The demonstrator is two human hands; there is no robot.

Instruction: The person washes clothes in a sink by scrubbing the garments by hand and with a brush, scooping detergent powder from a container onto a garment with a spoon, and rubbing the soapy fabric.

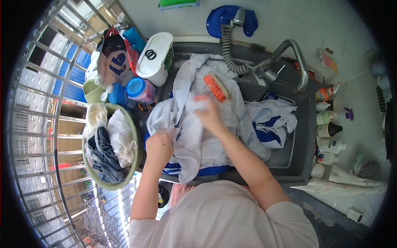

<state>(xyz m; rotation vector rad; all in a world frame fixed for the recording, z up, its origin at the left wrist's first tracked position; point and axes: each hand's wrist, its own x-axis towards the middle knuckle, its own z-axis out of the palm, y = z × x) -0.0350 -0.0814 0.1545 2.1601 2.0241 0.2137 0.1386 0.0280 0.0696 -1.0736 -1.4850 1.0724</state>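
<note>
A white garment (223, 140) with blue parts is spread over the left side of the dark sink. My left hand (160, 144) is closed in a fist on its cloth near the left edge. Over the middle of the garment is my right hand (210, 116), blurred by motion, so its fingers do not show clearly. A pinkish-orange smear at its fingertips cannot be made out. Just above that hand, a scrubbing brush (216, 87) with orange bristles and a pale back lies tilted on the cloth.
More white and blue clothing (271, 120) lies in the right basin under the curved faucet (301, 62). A green basin (134, 165) of laundry stands left, below a white lidded bucket (155, 56) and a blue-lidded jar (140, 91). Several bottles (331, 144) line the right side.
</note>
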